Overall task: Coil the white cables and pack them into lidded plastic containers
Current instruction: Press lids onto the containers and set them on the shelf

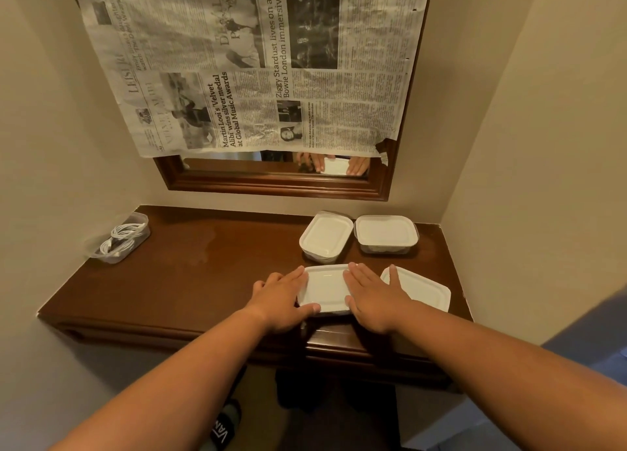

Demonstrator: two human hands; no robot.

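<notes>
White lid (327, 286): seated on the front tub, lower centre of frame, pressed from both sides.
Left hand (283, 297): fingers laid straight along the lid's left edge, thumb across its near corner; nothing grasped.
Right hand (375, 297): flat, palm down on the lid's right edge; nothing grasped.
Step judged: lid being snapped shut. Pressure is best walked round the rim, corners last, until no gap is seen.
Cables (122, 236): white coils kept in an unlidded tub (142, 218), left of frame, well apart from both hands.
Back tubs (325, 236): two, lidded, side by side.
Risk: sliding on the polished desk (203, 267) if pressed unevenly.
</notes>
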